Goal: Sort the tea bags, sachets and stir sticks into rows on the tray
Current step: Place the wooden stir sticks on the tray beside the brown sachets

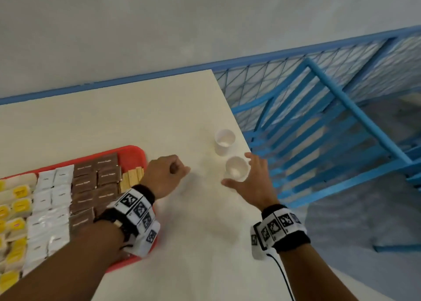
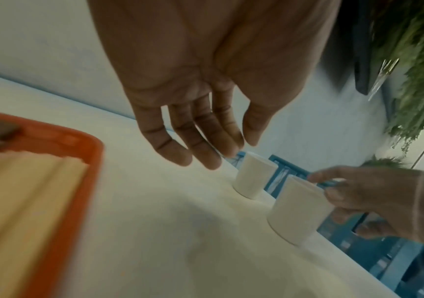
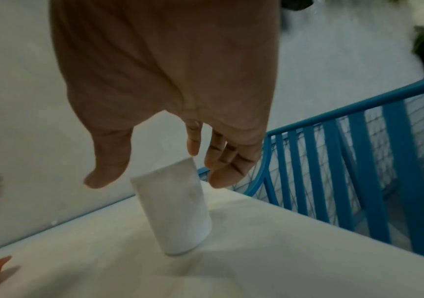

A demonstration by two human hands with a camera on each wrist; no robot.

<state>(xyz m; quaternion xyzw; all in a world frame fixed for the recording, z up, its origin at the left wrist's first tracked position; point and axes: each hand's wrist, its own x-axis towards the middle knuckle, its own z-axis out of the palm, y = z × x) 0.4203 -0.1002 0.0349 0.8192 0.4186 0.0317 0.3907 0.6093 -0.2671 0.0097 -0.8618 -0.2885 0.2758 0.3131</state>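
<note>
**Two hands off the tray, both holding nothing**

Four sorted rows lay on the red tray (image 1: pixel 134 151) at 9 o'clock: yellow tea bags (image 1: pixel 19 206), white sachets (image 1: pixel 49 193), brown sachets (image 1: pixel 95 182), then stir sticks (image 1: pixel 132 178). Left hand (image 1: pixel 165 174) hovered at centre, fingers relaxed and empty. Right hand (image 1: pixel 249 182), at 3 o'clock, spread loosely around the nearer paper cup (image 1: pixel 237 168), contact unclear; farther cup (image 1: pixel 225 141) stood beyond.
</note>
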